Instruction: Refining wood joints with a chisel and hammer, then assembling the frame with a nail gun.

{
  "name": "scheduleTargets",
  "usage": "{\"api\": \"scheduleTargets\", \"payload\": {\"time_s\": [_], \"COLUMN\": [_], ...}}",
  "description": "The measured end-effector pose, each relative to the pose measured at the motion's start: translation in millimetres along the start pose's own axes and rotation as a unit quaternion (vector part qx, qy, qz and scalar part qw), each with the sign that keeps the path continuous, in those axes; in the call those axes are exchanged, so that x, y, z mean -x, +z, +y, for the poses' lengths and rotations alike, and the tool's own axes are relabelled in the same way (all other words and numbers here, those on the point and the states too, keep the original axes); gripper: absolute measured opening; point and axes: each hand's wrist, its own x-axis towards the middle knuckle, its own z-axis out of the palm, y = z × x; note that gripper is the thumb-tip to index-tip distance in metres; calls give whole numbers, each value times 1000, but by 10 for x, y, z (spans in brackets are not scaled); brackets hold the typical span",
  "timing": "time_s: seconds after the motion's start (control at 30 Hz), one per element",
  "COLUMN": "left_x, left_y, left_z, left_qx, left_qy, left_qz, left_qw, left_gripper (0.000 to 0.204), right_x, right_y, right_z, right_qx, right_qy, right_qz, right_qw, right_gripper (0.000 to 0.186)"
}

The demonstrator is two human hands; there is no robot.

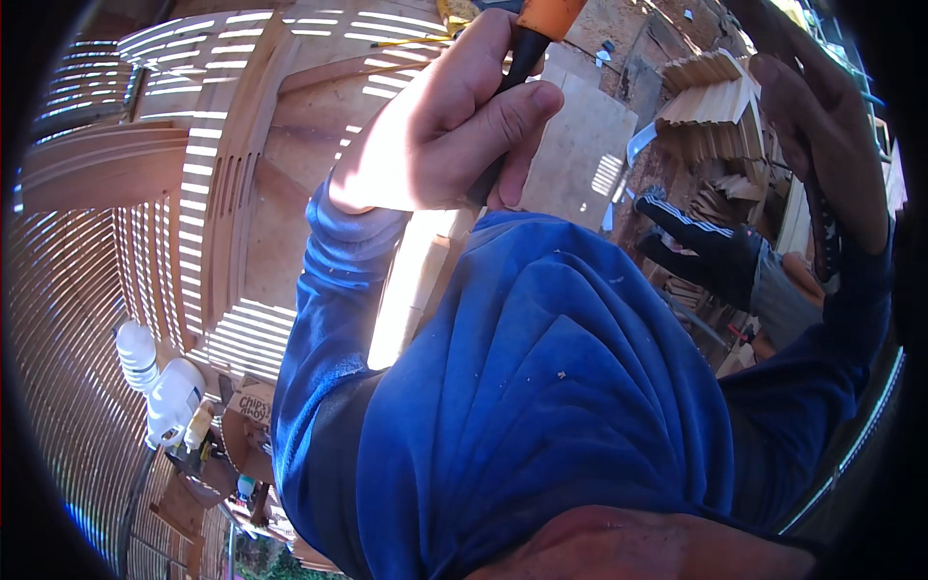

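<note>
My left hand (454, 126) is closed around the black grip of a tool with an orange end (549, 17). The orange end runs out of the picture at the top, so I cannot tell the tool's kind. Just under this hand lies a pale, brightly lit wooden beam (411, 280), beside my blue clothing. At the right rim my right hand (817, 126) is raised close to the camera, dark in shadow. Its thumb shows, but the fingers run to the upper edge, and whether they hold anything is hidden. A dark studded strip (826, 232) shows by that wrist.
Slatted wooden panels (222, 174) fill the left. White plastic jugs (174, 396) and a cardboard box (253, 401) stand lower left. A pale board (580, 135) lies beyond my left hand. Stacked wood pieces (710, 106) and another person (715, 251) are at right.
</note>
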Motion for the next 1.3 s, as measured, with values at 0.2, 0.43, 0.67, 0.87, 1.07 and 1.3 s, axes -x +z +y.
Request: {"api": "scheduleTargets", "payload": {"time_s": [0.2, 0.43, 0.67, 0.87, 1.07, 1.3], "left_x": [-25, 5, 22, 30, 39, 71], "left_y": [14, -77, -33, -59, -11, -45], "left_z": [54, -8, 15, 21, 18, 36], "left_qx": [-36, -14, 34, 17, 12, 1], "left_qy": [-10, -38, -64, -98, -91, -96], "left_qz": [-3, -42, -26, -38, -24, -54], "left_qw": [999, 998, 997, 994, 995, 994], "left_gripper": [51, 50, 50, 31, 47, 36], "right_x": [100, 4, -157, -132, -287, -391], "right_y": [-140, -267, 76, 280, 311, 207], "right_z": [233, 531, 113, -285, -313, -424], "right_qx": [4, 1, -8, -11, -5, -63], "right_qy": [23, 22, 35, 40, 34, 102], "right_qz": [-5, -15, -30, -48, -68, -75], "right_qw": [1000, 1000, 999, 998, 997, 990], "right_gripper": [55, 55, 55, 54, 54, 56]}}
